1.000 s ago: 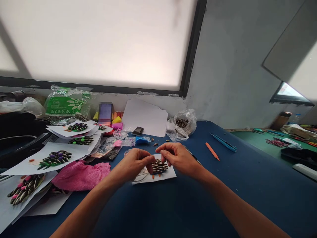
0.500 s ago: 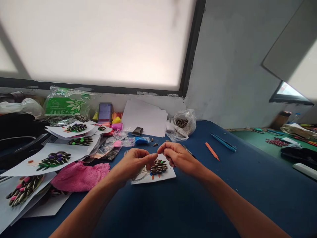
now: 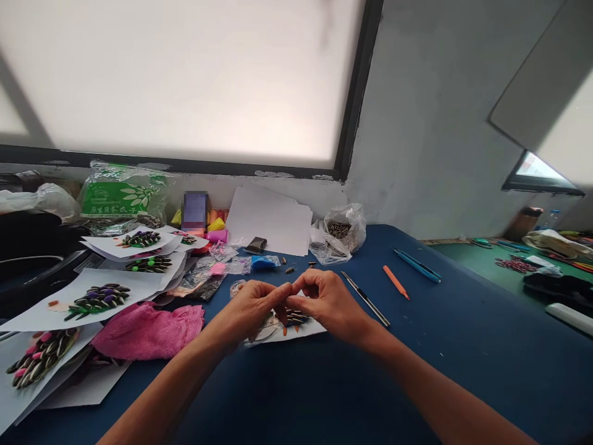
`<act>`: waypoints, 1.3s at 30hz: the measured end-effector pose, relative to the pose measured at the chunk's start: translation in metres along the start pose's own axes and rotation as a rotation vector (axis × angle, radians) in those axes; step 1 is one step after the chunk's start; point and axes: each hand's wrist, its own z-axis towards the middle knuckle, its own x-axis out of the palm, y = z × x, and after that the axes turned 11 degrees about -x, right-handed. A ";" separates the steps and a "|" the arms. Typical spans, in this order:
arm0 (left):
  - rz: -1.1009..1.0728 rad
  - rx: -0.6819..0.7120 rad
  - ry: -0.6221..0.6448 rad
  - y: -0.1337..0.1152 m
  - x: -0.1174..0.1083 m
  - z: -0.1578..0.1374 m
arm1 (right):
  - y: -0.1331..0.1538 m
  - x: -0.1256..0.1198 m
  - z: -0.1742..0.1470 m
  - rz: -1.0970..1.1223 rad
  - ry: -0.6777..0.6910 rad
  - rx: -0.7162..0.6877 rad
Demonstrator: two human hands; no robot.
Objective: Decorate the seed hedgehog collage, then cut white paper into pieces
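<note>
My left hand (image 3: pixel 258 307) is closed in a pinch, and its fingertips meet those of my right hand (image 3: pixel 328 307), which is pinched as well. Whatever lies between the fingers is hidden or too small to make out. Below them, a small white paper (image 3: pixel 311 329) bears a cluster of striped sunflower seeds (image 3: pixel 297 317) with small orange bits at its lower edge. My hands cover much of this paper. Some crumpled clear plastic (image 3: pixel 265 334) shows under my left hand.
A metal pen-like tool (image 3: pixel 365 298), an orange pen (image 3: pixel 396 282) and blue tweezers (image 3: pixel 417 266) lie to the right. On the left are a pink cloth (image 3: pixel 148 332) and stacked seed pictures (image 3: pixel 148 283). A bag of seeds (image 3: pixel 345 228) stands behind.
My right hand has moved slightly left, bringing its fingertips against my left hand's. It now covers more of the seed cluster, and the metal tool beside it has come into fuller view.
</note>
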 end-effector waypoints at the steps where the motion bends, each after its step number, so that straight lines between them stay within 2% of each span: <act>1: 0.025 -0.005 -0.011 0.000 -0.001 0.000 | -0.001 -0.001 0.000 -0.007 0.026 0.006; 5: 0.123 -0.030 -0.103 0.003 -0.007 0.004 | -0.003 -0.003 0.001 -0.180 0.144 0.034; 9: 0.187 0.009 -0.117 0.004 -0.008 0.004 | -0.005 0.000 0.002 -0.352 0.204 0.011; 19: 0.217 0.015 -0.092 0.003 -0.006 0.005 | -0.014 0.006 0.001 -0.372 0.206 -0.025; 27: 0.340 0.036 -0.245 0.015 -0.020 0.012 | -0.010 0.010 -0.001 -0.403 0.178 -0.073; 35: 0.382 0.062 -0.266 0.017 -0.022 0.014 | -0.004 0.033 -0.005 -0.613 0.335 -0.231; 39: 0.393 0.068 -0.258 0.019 -0.023 0.016 | -0.005 0.039 -0.002 -0.694 0.381 -0.248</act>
